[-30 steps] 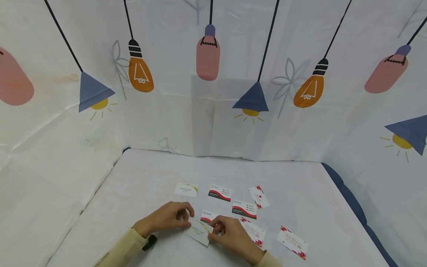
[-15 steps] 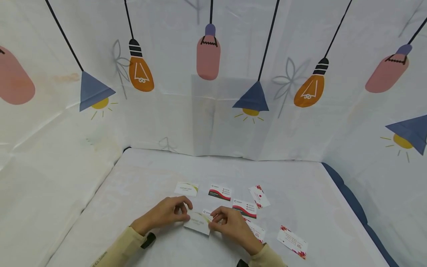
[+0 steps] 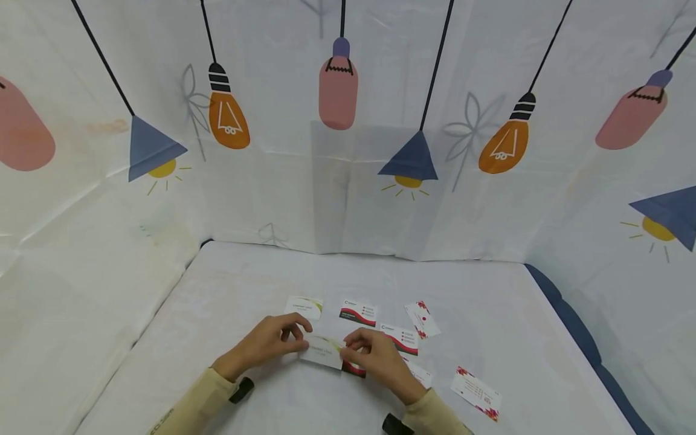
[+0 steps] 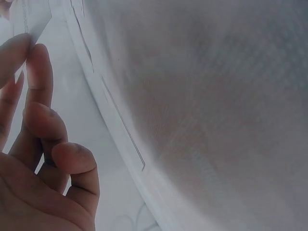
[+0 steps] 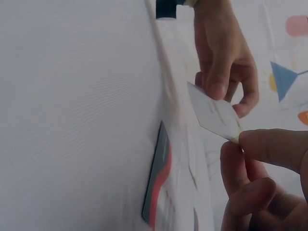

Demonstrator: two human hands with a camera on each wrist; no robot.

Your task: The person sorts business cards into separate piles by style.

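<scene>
A white business card (image 3: pixel 322 351) with a yellow-green curve and a printed logo is held between both hands, raised over the white table. My left hand (image 3: pixel 267 339) pinches its left edge between thumb and forefinger, as the left wrist view also shows. On the opposite edge, the thumb and forefinger of my right hand (image 3: pixel 380 361) pinch a corner; the right wrist view shows the card (image 5: pixel 214 113) tilted and clear of the surface. Under the right hand and partly hidden lies a red-and-dark card (image 3: pixel 354 369). A matching white card (image 3: pixel 304 307) lies just beyond the left hand.
Two red-and-dark cards (image 3: pixel 358 313) lie beyond the right hand. Red-flowered cards sit to the right: a small tilted one (image 3: pixel 423 320), another (image 3: pixel 476 394) nearer the front, and one partly under the right hand. A printed white cloth wall (image 3: pixel 261 193) stands behind the table.
Both hands have lifted the white card and moved it a little away from the body. The red-and-dark card beneath now shows at its lower right. The other cards stay put.
</scene>
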